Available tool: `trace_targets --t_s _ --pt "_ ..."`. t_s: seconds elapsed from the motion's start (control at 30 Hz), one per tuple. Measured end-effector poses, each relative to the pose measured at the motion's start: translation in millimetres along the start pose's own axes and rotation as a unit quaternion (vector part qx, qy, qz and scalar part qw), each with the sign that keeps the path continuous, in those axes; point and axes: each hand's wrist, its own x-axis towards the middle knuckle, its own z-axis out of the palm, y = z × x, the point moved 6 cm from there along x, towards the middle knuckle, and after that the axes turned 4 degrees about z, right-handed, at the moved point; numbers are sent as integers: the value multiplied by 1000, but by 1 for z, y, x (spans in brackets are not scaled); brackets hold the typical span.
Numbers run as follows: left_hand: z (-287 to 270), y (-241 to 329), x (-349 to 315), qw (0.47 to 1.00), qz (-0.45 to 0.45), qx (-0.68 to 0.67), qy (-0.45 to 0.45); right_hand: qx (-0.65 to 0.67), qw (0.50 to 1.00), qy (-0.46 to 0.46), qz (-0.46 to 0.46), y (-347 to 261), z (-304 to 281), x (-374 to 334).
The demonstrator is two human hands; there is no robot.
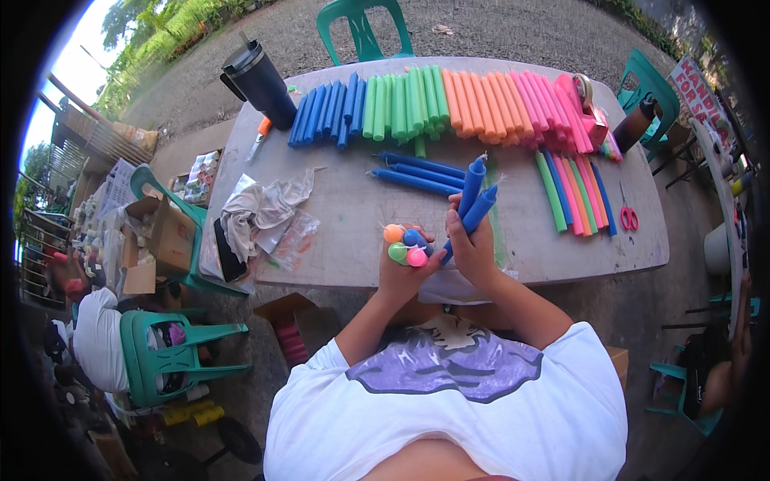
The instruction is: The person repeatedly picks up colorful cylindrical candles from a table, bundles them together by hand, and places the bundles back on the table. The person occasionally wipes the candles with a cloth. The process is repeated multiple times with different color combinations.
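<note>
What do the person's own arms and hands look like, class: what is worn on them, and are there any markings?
Both forearms come up from the lower edge, bare from the elbow down. The left hand and right hand wear no gloves; no rings, watch or bands show. Short white sleeves of a white T-shirt cover the upper arms. The shirt has a purple printed graphic across the chest.

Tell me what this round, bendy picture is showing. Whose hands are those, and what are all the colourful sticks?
The picture comes from a small camera worn on a person's head, looking down, so the edges bend. The two arms coming from the bottom are that person's own. The left hand holds a bunch of candles in orange, blue, green and pink, seen end-on. The right hand holds two blue candles. On the table lie rows of candles in blue, green, orange and pink, a dark cup, a crumpled cloth and red scissors. Green chairs stand around.
</note>
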Motion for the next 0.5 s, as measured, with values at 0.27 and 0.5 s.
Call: trace_targets --t_s 0.27,0.5 --pt "-77 12 5 983 -4 2 182 -655 714 -113 -222 -24 31 89" --pt "-87 2 -8 984 90 -19 155 -655 719 -227 -43 -18 42 85"
